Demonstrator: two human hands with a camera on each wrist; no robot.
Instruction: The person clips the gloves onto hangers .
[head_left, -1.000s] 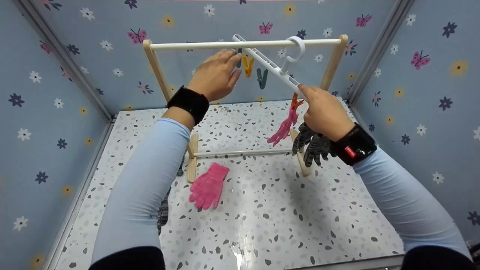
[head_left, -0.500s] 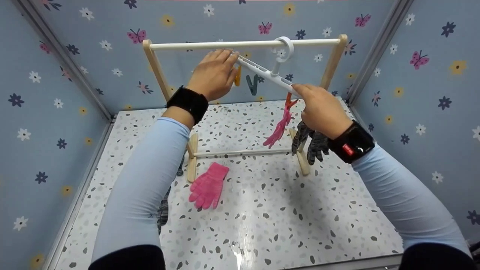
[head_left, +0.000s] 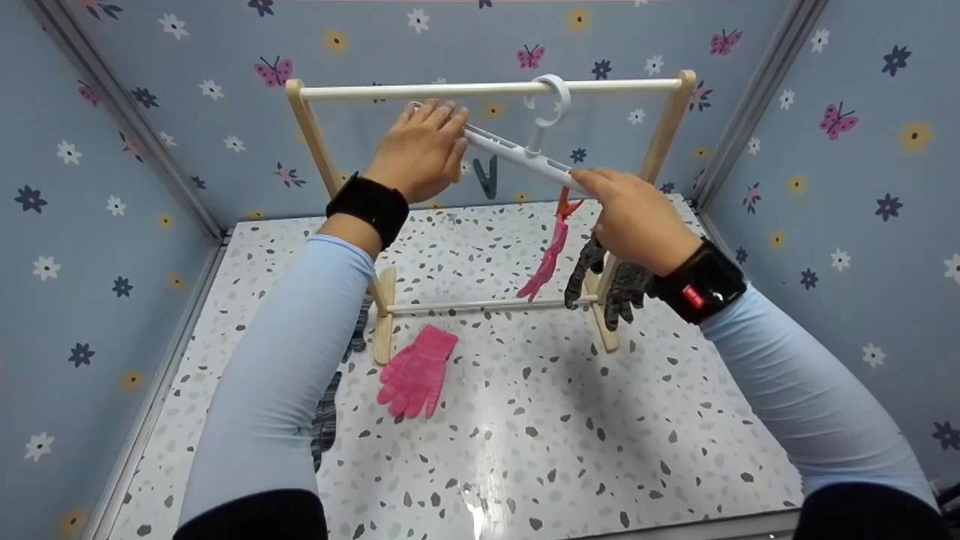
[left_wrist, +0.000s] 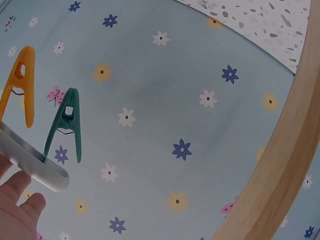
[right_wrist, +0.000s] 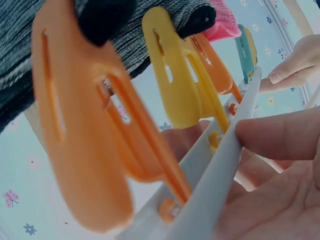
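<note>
A white clip hanger (head_left: 517,154) hooks over the rack's top rail, its bar slanting down toward my right hand. My right hand (head_left: 641,221) grips the near end, thumb and fingers on either side of the bar in the right wrist view. My left hand (head_left: 420,150) lies at the far end, fingers fairly straight against the bar. Orange (right_wrist: 95,125) and yellow (right_wrist: 172,70) clips hold dark grey gloves (head_left: 626,292); another orange clip (head_left: 568,204) holds a pink glove (head_left: 547,262). The far yellow (left_wrist: 22,85) and green (left_wrist: 65,122) clips hold nothing.
The wooden rack (head_left: 667,124) with its white rail (head_left: 420,91) stands on a speckled floor (head_left: 525,450). Another pink glove (head_left: 418,373) lies flat there. Dark grey gloves (head_left: 326,427) lie partly hidden behind my left arm. Flower-patterned walls (head_left: 82,225) surround the floor.
The hanger has moved left along the rail, its far end coming under my left hand, and its bar slants less. My right hand has moved slightly left with it; the hanging gloves shifted too.
</note>
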